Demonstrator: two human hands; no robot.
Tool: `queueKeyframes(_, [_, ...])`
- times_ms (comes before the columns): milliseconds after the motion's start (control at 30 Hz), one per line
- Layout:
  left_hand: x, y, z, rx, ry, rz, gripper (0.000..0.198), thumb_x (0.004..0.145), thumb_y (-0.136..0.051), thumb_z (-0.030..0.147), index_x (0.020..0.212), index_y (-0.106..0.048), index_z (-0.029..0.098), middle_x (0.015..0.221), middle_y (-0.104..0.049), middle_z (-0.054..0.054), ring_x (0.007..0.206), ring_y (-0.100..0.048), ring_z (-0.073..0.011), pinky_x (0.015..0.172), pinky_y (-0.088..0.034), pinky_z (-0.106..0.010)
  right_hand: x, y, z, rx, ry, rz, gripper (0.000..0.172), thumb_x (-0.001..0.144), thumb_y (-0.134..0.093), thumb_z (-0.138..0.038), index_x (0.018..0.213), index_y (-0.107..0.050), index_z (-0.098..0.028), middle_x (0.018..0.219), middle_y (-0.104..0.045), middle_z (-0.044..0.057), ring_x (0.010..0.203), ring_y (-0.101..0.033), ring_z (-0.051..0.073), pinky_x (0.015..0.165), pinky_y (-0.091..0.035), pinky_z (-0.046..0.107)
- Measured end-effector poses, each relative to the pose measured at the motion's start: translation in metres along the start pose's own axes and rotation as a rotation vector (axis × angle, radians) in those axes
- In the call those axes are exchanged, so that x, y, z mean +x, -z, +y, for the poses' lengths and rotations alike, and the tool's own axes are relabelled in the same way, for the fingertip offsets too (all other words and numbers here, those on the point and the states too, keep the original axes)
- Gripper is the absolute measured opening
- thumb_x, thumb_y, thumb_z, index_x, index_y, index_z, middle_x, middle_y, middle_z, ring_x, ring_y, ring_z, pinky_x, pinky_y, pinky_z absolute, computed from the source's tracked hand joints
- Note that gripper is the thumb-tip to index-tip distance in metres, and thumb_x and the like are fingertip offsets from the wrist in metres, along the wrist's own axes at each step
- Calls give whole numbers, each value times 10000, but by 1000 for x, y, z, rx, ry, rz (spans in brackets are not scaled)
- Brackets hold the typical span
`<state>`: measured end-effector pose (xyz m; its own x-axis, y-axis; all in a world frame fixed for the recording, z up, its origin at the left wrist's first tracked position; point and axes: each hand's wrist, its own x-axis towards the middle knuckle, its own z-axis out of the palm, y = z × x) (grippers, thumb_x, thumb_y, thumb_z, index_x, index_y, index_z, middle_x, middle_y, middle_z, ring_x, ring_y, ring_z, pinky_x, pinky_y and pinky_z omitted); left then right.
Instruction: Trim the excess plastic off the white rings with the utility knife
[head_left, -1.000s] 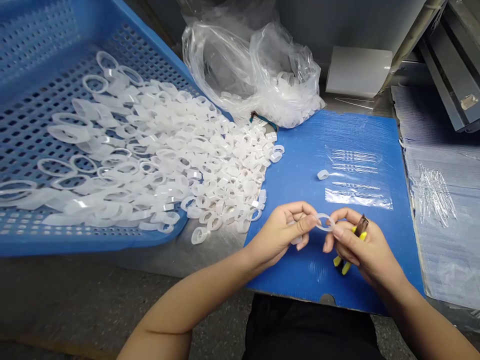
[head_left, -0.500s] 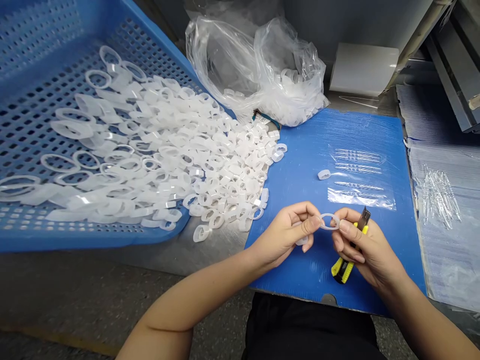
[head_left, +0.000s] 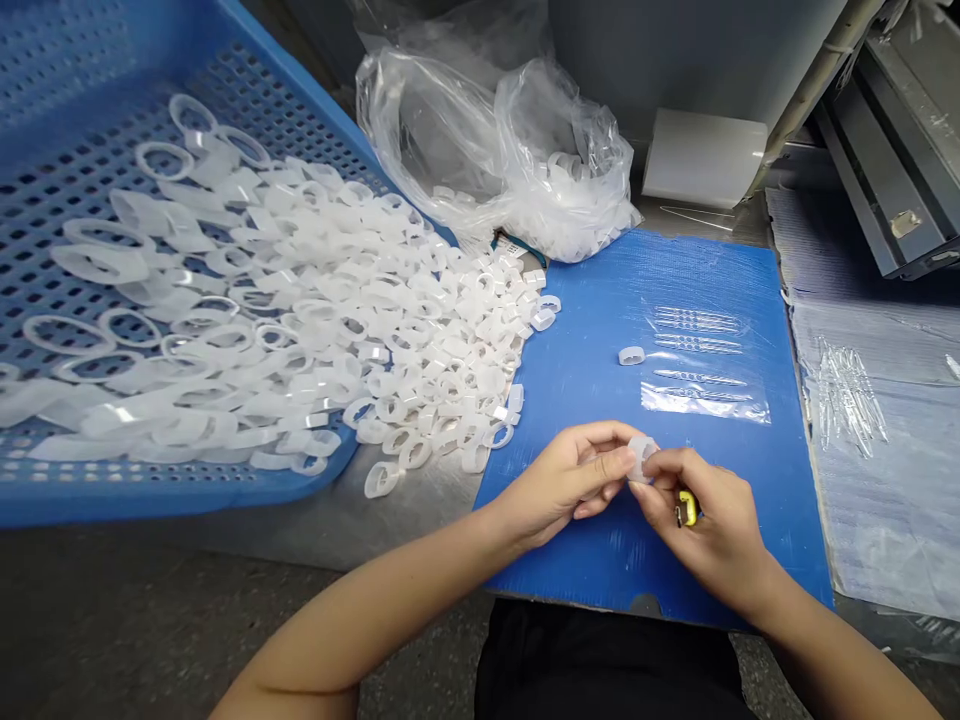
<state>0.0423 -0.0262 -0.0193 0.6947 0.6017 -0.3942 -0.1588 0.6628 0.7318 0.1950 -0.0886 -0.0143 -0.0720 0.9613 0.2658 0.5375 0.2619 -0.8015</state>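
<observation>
Between thumb and fingers, my left hand [head_left: 577, 478] pinches a translucent white plastic ring [head_left: 641, 458] at its left side. My right hand [head_left: 709, 515] touches the same ring from the right with its thumb and fingertips. Tucked in the right palm is a yellow and black utility knife [head_left: 686, 509]; only one end shows, and its blade is hidden. Both hands are over the blue board [head_left: 555, 560]. Just beyond them lies a single white ring [head_left: 631, 356], beside a clear plastic sleeve [head_left: 705, 400] with several clear, thin pointed pieces.
A blue perforated basket [head_left: 180, 500] on the left spills a large heap of white rings [head_left: 450, 360] toward the board. Behind stands a clear bag [head_left: 480, 150] holding more rings. To the right, clear slender pieces [head_left: 847, 395] lie on a pale sheet [head_left: 892, 520], near a grey metal box [head_left: 892, 160].
The ring has been turned so its opening and band face differently. My right hand has rolled inward over the knife, hiding its blade. The view has shifted slightly.
</observation>
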Motion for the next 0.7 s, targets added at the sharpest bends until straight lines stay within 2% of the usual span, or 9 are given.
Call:
queueKeyframes(67, [-1,1,0,-47,20,-19,369,722,-751,446,881,-650,129,611,-493,25,437,-307,-28,339,-148,-159,-1,0,1,32,-19,25,84,872,-573,-186,922,-545,-248,540,-500,-74,406,-466,99,450,-387,223])
queueKeyframes(200, [-1,3,-2,-124,45,-102,353,723,-751,435,869,-661,127,556,-463,34,402,-266,-22,330,-118,-165,-1,1,0,138,-104,30,286,857,-627,-240,1123,-522,-253,535,-487,-93,403,-470,100,422,-387,210])
queueKeyframes(367, [-3,3,-3,-128,46,-137,399,729,-748,437,958,-692,116,566,-452,28,419,-270,-28,336,-133,-163,0,4,-2,200,-119,8,270,841,-659,-243,1093,-560,-250,541,-494,-86,419,-482,99,432,-408,204])
queueKeyframes(700, [-4,1,-1,-64,57,-94,422,710,-741,495,897,-688,121,556,-433,32,427,-271,-38,338,-139,-167,1,4,-4,219,-180,7,234,834,-663,-268,1042,-559,-246,509,-474,-94,399,-455,98,411,-391,205])
